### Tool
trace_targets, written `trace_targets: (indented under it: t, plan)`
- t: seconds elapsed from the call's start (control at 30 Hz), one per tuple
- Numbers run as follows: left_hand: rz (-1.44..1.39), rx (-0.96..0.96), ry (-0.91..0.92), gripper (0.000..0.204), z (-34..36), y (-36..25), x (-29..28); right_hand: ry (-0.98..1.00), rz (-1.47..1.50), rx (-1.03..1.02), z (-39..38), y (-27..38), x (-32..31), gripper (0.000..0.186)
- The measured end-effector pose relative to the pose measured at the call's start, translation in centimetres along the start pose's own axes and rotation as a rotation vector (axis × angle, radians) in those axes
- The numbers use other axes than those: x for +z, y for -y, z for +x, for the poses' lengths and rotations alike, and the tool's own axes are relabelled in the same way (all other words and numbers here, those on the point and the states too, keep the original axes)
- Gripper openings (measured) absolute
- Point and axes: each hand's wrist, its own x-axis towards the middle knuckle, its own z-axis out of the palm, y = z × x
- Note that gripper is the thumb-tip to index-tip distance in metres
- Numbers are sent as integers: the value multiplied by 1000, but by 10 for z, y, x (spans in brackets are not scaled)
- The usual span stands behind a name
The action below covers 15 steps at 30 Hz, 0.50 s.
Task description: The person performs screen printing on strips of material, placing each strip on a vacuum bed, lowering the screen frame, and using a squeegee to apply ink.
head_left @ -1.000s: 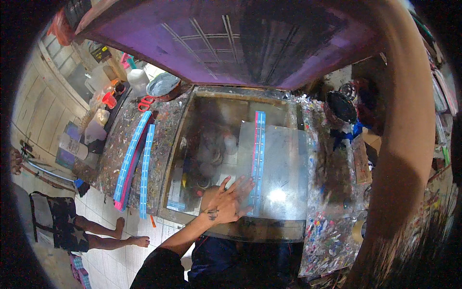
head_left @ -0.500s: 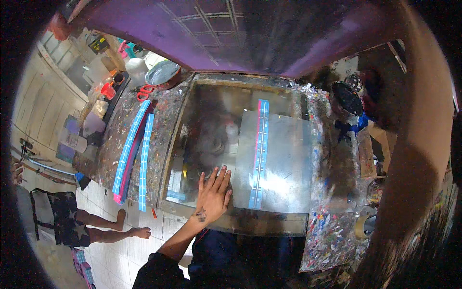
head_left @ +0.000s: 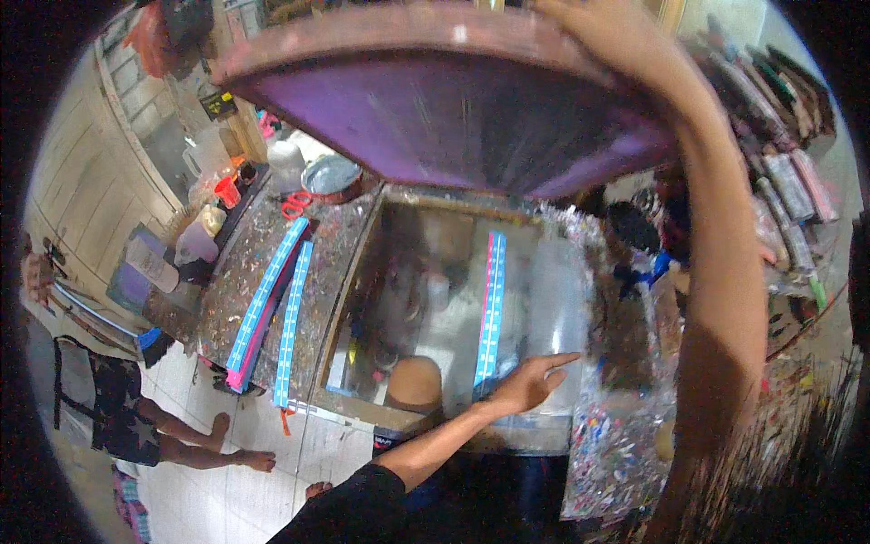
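While the right hand [head_left: 598, 23] grasps the upper edge of the tilted purple screen [head_left: 435, 127], the left hand [head_left: 526, 387] is low over the glass panel [head_left: 458, 335], index finger extended; whether it pinches the clear sheet [head_left: 551, 313] cannot be told. Blue-and-pink strip [head_left: 490, 308] lies left of the sheet; further blue strips [head_left: 294, 317] rest on the spattered tabletop [head_left: 331, 236].

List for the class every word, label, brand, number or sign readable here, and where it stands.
None can be quoted.
Middle blue strip: white marks, too small.
Blue strips at left: likewise.
Black-and-yellow item, upper left: too blurred.
Small black patch, lower centre: too small.
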Motion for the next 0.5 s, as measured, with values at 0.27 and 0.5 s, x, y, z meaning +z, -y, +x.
trace_targets:
  t: [0.27, 0.5]
  plan:
    - [1259, -129, -919, 82, -108, -90, -155, 71, -37, 181, -176, 137, -11, 47]
    - [937, -206, -77, 40, -211, -23, -111, 841, 162, 368, -328, 192, 41, 26]
